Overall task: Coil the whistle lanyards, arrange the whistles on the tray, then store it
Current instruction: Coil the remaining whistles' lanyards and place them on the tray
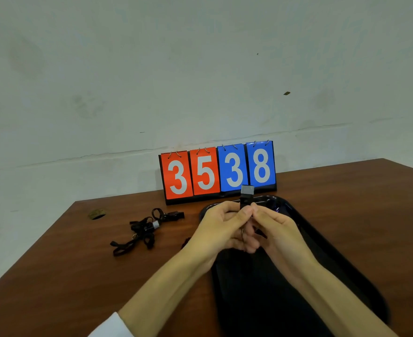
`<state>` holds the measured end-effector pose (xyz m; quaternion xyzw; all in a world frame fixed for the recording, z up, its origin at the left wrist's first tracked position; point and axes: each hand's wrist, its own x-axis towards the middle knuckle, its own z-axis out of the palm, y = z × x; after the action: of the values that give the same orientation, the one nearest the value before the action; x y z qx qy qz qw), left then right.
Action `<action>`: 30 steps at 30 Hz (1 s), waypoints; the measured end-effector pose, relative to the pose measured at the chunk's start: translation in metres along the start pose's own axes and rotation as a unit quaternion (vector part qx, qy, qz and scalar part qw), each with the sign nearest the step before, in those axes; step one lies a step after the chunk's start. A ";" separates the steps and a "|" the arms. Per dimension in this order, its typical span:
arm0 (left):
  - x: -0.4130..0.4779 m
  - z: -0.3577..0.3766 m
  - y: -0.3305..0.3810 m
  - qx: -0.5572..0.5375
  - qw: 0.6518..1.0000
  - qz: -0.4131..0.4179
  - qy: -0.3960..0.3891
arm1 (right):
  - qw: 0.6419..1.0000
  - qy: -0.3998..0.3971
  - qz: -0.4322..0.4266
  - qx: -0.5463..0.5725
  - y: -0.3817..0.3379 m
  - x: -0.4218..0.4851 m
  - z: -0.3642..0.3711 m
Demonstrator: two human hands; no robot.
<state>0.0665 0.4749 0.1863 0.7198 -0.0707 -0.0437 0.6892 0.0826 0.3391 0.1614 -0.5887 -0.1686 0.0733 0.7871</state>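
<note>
Both hands up over the black tray [256, 300], fingers curled in. Left hand [221, 226] & right hand [273, 229] meet tip to tip, pinching the base of a small black whistle [246, 197] w/ grey tape on top; its cord is mostly hidden in the palms. Second whistle [175, 215] lies on the table [55, 276] left of the tray, next to a loose tangle of lanyards [141, 233]. Whistle prob. light, hard plastic, a bit slick, so grip the body. Cord looks thin, floppy, likely to spring open: wind round fingers, hold the loops at the crossing. Scoreboard [217, 172] stands behind.
</note>
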 end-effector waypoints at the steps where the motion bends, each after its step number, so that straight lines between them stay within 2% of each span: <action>1: -0.001 0.001 0.000 0.023 1.000 0.008 0.015 | 1.000 0.000 0.002 0.019 0.001 0.000 0.002; 4: 0.001 0.001 -0.003 0.095 0.995 0.019 0.027 | 0.996 0.010 0.041 0.079 0.001 0.003 0.002; 6: 0.003 -0.001 -0.002 0.121 0.993 0.012 0.005 | 0.986 0.010 0.082 0.143 0.000 0.005 0.002; 8: 0.004 -0.009 0.001 0.181 0.982 -0.017 -0.057 | 0.963 0.032 0.123 0.239 -0.002 0.009 -0.002; 10: 0.001 -0.025 0.005 0.261 0.953 -0.068 -0.139 | 0.932 0.063 0.147 0.325 -0.007 0.013 -0.009; 11: 0.001 -0.034 0.007 0.302 0.937 -0.087 -0.155 | 0.912 0.075 0.150 0.374 -0.009 0.015 -0.014; 12: 0.003 -0.043 0.007 0.347 0.923 -0.095 -0.139 | 0.888 0.078 0.147 0.429 -0.011 0.017 -0.019; 14: 0.010 -0.062 0.004 0.430 0.899 -0.080 -0.014 | 0.851 0.057 0.142 0.502 -0.012 0.018 -0.026; 15: 0.015 -0.072 0.001 0.444 0.891 -0.066 0.067 | 0.859 0.043 0.145 0.488 -0.013 0.017 -0.028; 17: 0.022 -0.090 -0.003 0.388 0.899 -0.067 0.189 | 0.926 0.051 0.141 0.346 -0.013 0.015 -0.029; 19: 0.025 -0.105 -0.005 0.310 0.916 -0.098 0.234 | 0.978 0.082 0.118 0.151 -0.012 0.014 -0.025; 21: 0.023 -0.111 -0.007 0.303 0.916 -0.139 0.224 | 0.989 0.093 0.110 0.026 -0.012 0.013 -0.019; 23: 0.019 -0.112 -0.010 0.317 0.913 -0.172 0.191 | 0.988 0.094 0.118 -0.018 -0.010 0.013 -0.016; 26: 0.016 -0.114 -0.013 0.302 0.915 -0.217 0.154 | 0.987 0.087 0.132 -0.024 -0.007 0.012 -0.014; 30: 0.021 -0.118 -0.018 0.338 0.898 -0.254 0.122 | 0.987 0.099 0.128 0.000 -0.007 0.013 -0.017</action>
<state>0.1064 0.5889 0.1747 0.9026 0.1886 -0.1022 0.3733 0.0998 0.3259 0.1660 -0.6095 -0.0128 0.1146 0.7844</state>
